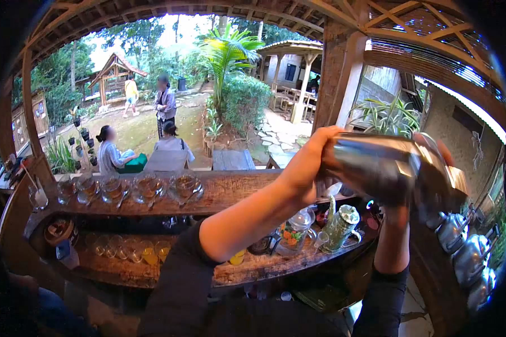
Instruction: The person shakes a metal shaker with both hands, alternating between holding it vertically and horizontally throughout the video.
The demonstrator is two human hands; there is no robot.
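A silver metal cocktail shaker, smeared by motion, is held up at the right, tilted nearly sideways above the counter. My left hand is closed around its left end. At the other end, my right hand grips from below, with fingertips showing at the far side; much of this hand is hidden or blurred. Below the shaker, a green patterned pitcher and a lidded glass jar with orange and green contents stand on the lower wooden counter.
Several glass cups on saucers line the raised wooden bar. Glasses, some with orange liquid, stand below. Metal kettles are at right, a brown tub at left. People sit and stand outside beyond the bar.
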